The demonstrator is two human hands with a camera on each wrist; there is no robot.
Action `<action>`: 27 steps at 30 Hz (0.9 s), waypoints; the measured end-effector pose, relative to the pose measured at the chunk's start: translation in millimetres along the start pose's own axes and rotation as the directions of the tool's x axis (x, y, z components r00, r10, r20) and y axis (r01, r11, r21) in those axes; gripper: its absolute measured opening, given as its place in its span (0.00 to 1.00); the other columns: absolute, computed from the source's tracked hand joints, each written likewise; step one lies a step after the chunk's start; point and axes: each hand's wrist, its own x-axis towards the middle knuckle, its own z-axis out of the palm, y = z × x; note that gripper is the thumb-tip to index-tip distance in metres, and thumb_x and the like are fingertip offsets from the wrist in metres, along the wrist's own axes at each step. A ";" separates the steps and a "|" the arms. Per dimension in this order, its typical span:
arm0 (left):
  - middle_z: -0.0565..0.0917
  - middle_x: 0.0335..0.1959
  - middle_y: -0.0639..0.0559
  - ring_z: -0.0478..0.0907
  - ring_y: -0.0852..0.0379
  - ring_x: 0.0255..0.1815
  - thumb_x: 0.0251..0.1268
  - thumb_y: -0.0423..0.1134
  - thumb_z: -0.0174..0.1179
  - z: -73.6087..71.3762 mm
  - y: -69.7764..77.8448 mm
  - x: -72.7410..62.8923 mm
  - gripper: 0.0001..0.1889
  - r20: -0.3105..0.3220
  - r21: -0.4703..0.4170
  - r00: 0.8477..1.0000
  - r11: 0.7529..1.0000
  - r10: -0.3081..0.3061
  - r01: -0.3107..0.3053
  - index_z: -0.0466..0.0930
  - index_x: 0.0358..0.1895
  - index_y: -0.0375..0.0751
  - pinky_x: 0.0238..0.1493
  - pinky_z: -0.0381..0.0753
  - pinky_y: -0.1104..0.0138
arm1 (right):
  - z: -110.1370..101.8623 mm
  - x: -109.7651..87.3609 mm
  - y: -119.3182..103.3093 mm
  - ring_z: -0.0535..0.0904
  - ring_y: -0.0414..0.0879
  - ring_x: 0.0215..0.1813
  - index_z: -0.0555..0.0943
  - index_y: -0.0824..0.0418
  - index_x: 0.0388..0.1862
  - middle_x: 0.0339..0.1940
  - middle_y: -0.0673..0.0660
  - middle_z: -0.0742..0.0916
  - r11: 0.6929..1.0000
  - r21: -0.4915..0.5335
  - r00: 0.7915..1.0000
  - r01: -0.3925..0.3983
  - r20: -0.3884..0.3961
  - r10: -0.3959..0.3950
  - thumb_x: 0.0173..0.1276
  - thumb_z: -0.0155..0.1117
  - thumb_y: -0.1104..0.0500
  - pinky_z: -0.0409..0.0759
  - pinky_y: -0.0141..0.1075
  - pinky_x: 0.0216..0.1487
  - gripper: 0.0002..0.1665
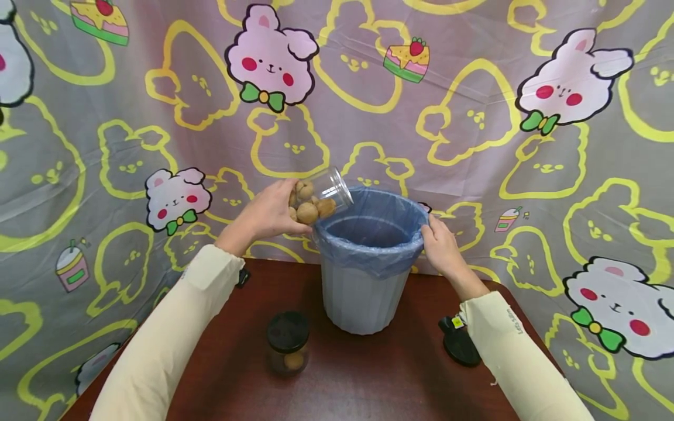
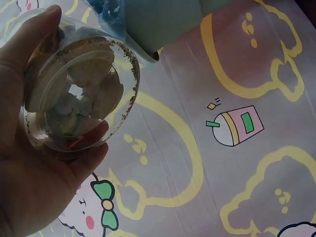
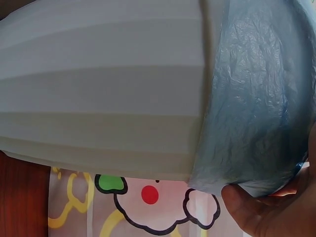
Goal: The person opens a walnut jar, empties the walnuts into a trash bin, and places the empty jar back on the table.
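Note:
My left hand (image 1: 271, 211) grips a clear jar (image 1: 333, 186) by its base end. The jar lies tilted on its side, its open mouth at the left rim of a trash can (image 1: 363, 298). Round tan-brown pieces, perhaps walnuts (image 1: 308, 213), lie inside it. In the left wrist view the jar's clear bottom (image 2: 81, 94) faces the camera, with crumbs along its edge. A blue plastic bag (image 1: 363, 257) lines the light grey can and folds over its rim. My right hand (image 1: 441, 244) pinches that rim on the right side, thumb outside on the bag.
A second jar (image 1: 286, 359) with a black lid (image 1: 288, 331) stands at the front left, a tan piece inside. A black round object (image 1: 460, 345) lies by my right sleeve. Behind the brown table (image 1: 347, 389) hangs a patterned curtain (image 1: 368, 128).

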 end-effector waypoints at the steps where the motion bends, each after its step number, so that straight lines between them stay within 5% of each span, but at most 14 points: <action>1: 0.71 0.49 0.49 0.71 0.51 0.46 0.34 0.56 0.76 0.0 0.4 0.6 0.48 0.004 0.012 1.000 1.000 0.001 -0.001 0.62 0.62 0.43 0.45 0.74 0.57 | -0.1 -0.2 0.1 0.49 0.63 0.73 0.51 0.72 0.72 0.72 0.71 0.57 1.000 0.002 1.000 -0.003 0.002 0.003 0.76 0.35 0.54 0.47 0.53 0.70 0.33; 9: 0.70 0.54 0.44 0.70 0.47 0.51 0.35 0.59 0.75 -0.6 4.7 4.7 0.55 0.030 0.109 0.999 0.994 -0.018 0.015 0.57 0.68 0.40 0.48 0.73 0.53 | 0.4 0.2 0.6 0.48 0.62 0.73 0.50 0.72 0.72 0.73 0.71 0.56 1.000 0.003 1.000 -0.005 0.004 0.005 0.77 0.35 0.54 0.46 0.53 0.70 0.33; 27: 0.72 0.48 0.42 0.72 0.45 0.48 0.35 0.58 0.75 -3.0 9.5 11.9 0.49 0.032 0.296 0.999 0.954 0.044 -0.051 0.61 0.62 0.41 0.44 0.75 0.53 | 1.0 0.5 1.1 0.49 0.62 0.73 0.51 0.72 0.72 0.72 0.71 0.57 1.000 0.008 1.000 -0.003 -0.007 0.003 0.76 0.36 0.53 0.47 0.52 0.70 0.33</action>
